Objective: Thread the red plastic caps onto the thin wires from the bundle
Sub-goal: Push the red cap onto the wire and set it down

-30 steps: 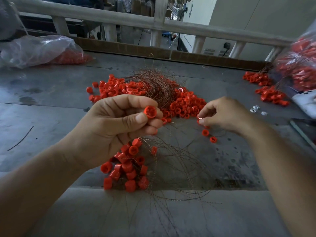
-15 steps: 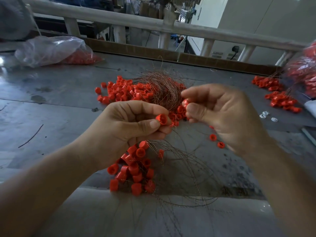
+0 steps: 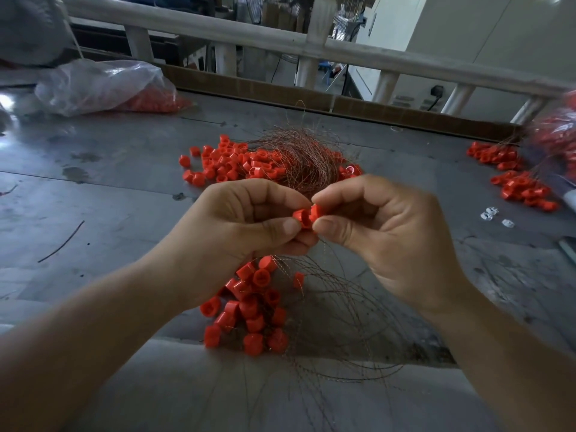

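Note:
My left hand [image 3: 237, 232] pinches a red cap [image 3: 301, 217] between thumb and fingers above the metal table. My right hand [image 3: 383, 235] pinches a second red cap [image 3: 316, 211] and holds it against the first one. Thin wires [image 3: 324, 254] trail down from between the two hands. Below them hangs a cluster of threaded red caps [image 3: 249, 307] on looping wires [image 3: 343, 332]. Behind my hands lies the brown wire bundle [image 3: 308, 157] on a pile of loose red caps [image 3: 230, 160].
A clear plastic bag [image 3: 103, 85] holding red caps lies at the back left. More red caps [image 3: 514, 179] and another bag [image 3: 558, 132] sit at the right. Small white pieces [image 3: 492, 213] lie nearby. A stray wire [image 3: 60, 241] rests on the left. A railing [image 3: 280, 42] runs behind.
My right hand picked a cap from the table pile, rose and moved left until its cap meets the one in my left hand. The left hand stayed nearly in place.

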